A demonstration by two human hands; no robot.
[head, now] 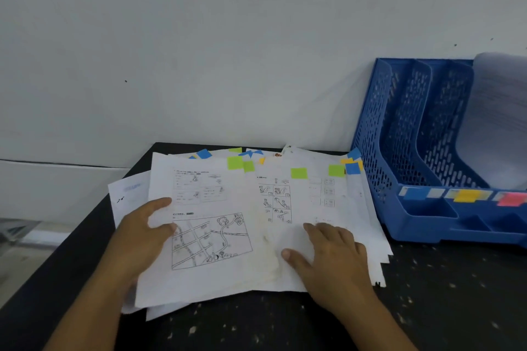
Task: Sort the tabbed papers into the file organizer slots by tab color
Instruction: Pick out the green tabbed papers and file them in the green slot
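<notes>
Loads of tabbed papers (256, 225) are fanned out in one messy heap against the desk's (285, 328) back edge, so the obvious way this goes wrong is lifting two sheets stuck together and filing both by the tab you can see. The left hand (142, 232) has thumb and fingers pinched on the left edge of the map sheet (211, 239), while the right hand (328, 248) lies flat and relaxed on the sheet with the little cartoon panels (285, 208), gripping nothing. If that flat hand slides instead of pressing, I'd guess the whole fan skews and tabs get buried. Green tabs (299, 173) sit on top, blue (204, 153) and yellow ones (346, 161) poke out from lower layers near the back, so it's hard to tell which tab belongs to which page. The blue file organizer (405, 128) stands at the desk's right end, touching the pile's corner, easy to bump. Its front carries blue (415, 194), yellow (467, 196) and pink (510, 199) labels, but it's cut off by the frame edge, so I can't see a green slot. A blurry sheet (496, 122) already stands in the rightmost visible slot, tab hidden.
</notes>
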